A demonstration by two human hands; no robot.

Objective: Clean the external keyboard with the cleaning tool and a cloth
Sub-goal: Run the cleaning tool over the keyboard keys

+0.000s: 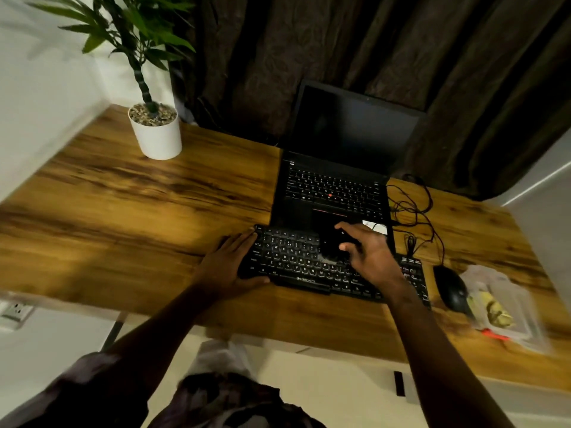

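A person's left hand (230,261) lies flat, fingers together, gripping the left end of a black external keyboard (304,267) on a wooden bench (123,211). The right hand (367,251) hovers over the middle keys, fingers curled around a dark cleaning tool (330,247) (its shape is blurred) that touches the keys. The keyboard sits just in front of an open black laptop (336,180) with a dark screen. A black mouse (451,288) and a clear plastic packet (500,304) lie to the right; a potted plant (156,128) stands at the far left.
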